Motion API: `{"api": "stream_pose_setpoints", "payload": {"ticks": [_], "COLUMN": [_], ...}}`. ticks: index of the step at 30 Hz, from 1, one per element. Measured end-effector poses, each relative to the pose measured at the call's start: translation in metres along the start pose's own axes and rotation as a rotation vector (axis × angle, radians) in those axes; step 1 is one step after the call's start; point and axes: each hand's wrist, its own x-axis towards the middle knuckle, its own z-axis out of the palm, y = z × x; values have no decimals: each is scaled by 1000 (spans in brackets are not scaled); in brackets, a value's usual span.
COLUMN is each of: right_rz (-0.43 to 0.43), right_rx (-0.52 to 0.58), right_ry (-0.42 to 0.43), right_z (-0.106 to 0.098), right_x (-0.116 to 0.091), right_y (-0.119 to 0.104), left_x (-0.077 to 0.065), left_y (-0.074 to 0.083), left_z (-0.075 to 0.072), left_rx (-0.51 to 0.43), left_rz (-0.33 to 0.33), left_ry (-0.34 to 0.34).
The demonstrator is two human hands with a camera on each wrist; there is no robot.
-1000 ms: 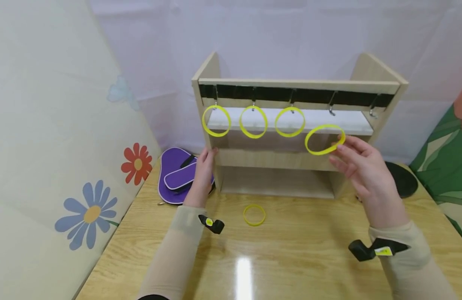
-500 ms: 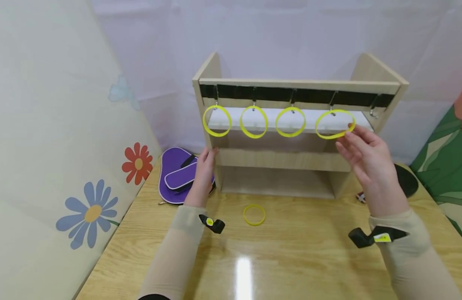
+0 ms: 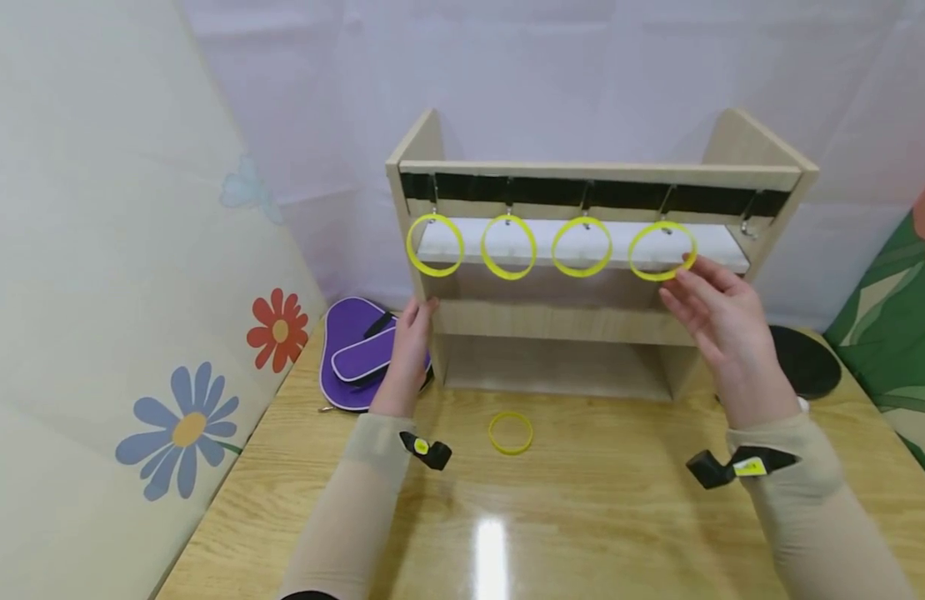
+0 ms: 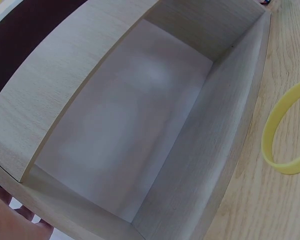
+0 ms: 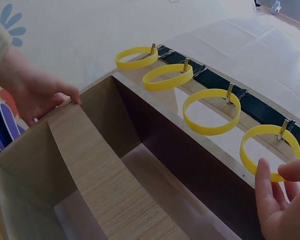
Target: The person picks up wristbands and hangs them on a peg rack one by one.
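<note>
My right hand (image 3: 728,321) pinches the lower right edge of a yellow silicone wristband (image 3: 632,252), whose top is looped on the second hook from the right. Thumb and fingertip on that band show up close in the right wrist view. Several matching wristbands (image 5: 211,131) hang from the hooks to its left, and the rightmost hook (image 3: 747,227) is bare. With my left hand (image 3: 410,342) I grip the left side panel of a small wooden shelf (image 3: 567,321), fingers behind the board in the left wrist view. Another yellow wristband (image 3: 511,452) lies on the table before the shelf.
A purple case (image 3: 361,358) with white piping lies left of the shelf, against the flowered wall (image 3: 95,275). Behind my right wrist is a black round object (image 3: 807,362). The wooden table (image 3: 582,517) runs toward me under both arms.
My right hand raised the wristband from below the hook onto it, then shifted slightly left and down, still pinching it. The left hand stayed on the side panel.
</note>
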Motion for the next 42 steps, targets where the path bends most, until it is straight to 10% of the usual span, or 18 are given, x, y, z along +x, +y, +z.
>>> {"api": "stream_pose_setpoints", "payload": {"ticks": [25,42], "right_rz": [54,158], "right_rx": [-177,-334], "right_ry": [-65,-126], "right_z": [-8,-25], "right_x": [-4,-10], "right_y": [8,60], "left_x": [-2,-1], "left_y": [-3,1], "left_z": [2,2], "left_rx": [-31,8], "left_rz": [14,11], "left_ry": [40,26]}}
